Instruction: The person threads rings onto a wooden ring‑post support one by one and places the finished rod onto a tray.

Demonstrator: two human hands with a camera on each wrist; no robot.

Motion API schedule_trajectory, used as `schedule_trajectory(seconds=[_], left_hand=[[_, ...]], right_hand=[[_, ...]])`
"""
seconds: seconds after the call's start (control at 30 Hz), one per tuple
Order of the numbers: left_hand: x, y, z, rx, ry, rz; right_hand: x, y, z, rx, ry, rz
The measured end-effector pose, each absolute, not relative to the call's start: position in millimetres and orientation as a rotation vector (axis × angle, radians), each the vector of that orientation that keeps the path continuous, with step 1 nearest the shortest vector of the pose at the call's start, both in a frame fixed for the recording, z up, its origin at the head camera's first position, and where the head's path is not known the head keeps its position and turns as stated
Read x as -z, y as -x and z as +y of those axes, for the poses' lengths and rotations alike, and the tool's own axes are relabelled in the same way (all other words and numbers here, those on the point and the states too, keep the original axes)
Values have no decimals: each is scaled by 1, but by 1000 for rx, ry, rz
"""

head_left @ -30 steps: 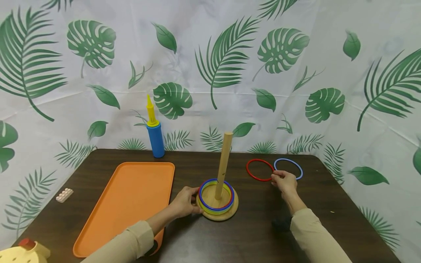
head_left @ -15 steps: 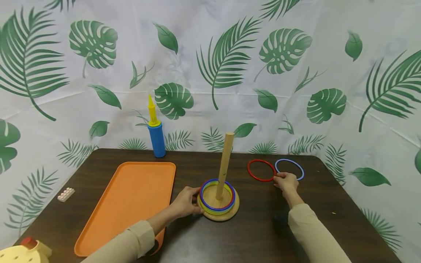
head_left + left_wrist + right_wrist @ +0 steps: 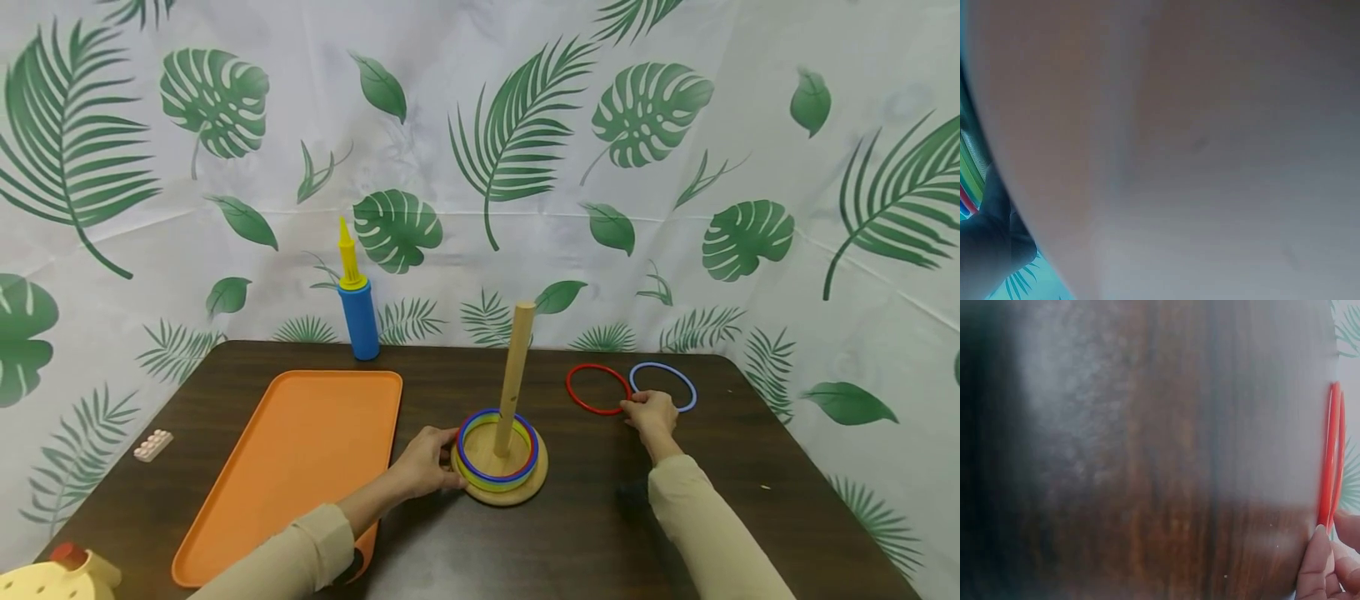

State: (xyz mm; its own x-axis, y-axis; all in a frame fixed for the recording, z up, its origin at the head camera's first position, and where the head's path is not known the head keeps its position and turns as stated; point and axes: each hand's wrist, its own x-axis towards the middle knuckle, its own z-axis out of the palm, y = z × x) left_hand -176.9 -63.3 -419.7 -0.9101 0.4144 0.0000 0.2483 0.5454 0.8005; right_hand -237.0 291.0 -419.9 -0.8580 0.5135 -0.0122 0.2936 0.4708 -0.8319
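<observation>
A round wooden base [image 3: 504, 498] with an upright wooden peg [image 3: 516, 379] stands mid-table. Several stacked rings [image 3: 498, 479], blue, red and yellow-green, lie around the peg's foot. My left hand [image 3: 422, 465] grips the left side of the base, with its thumb in front and its fingers behind. To the right, a red ring [image 3: 592, 409] lies flat, and my right hand [image 3: 652, 414] pinches its near right edge between thumb and fingertips; the right wrist view shows the same red ring [image 3: 1331, 450] held. A light blue ring [image 3: 667, 367] lies beside it, partly hidden by this hand.
An orange tray [image 3: 300, 450] covers the left of the dark table [image 3: 570, 533]. Behind it stands a blue and yellow hand pump [image 3: 360, 321]. A pale studded block [image 3: 153, 445] and a cream-yellow toy with a red knob [image 3: 63, 579] sit at the far left.
The head view has shifted slightly. Both hands keep nearly the same places, the left at the base and the right at the red ring, which still lies on the table.
</observation>
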Motion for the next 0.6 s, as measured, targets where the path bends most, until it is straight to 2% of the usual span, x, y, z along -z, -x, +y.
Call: schedule_trajectory(seconds=[0.3, 0.6], left_hand=[[419, 176, -63, -1311, -575, 2580], [419, 176, -63, -1305, -575, 2576]], right_hand=[[420, 240, 287, -1024, 723, -2594], [421, 241, 286, -1006, 712, -2623]])
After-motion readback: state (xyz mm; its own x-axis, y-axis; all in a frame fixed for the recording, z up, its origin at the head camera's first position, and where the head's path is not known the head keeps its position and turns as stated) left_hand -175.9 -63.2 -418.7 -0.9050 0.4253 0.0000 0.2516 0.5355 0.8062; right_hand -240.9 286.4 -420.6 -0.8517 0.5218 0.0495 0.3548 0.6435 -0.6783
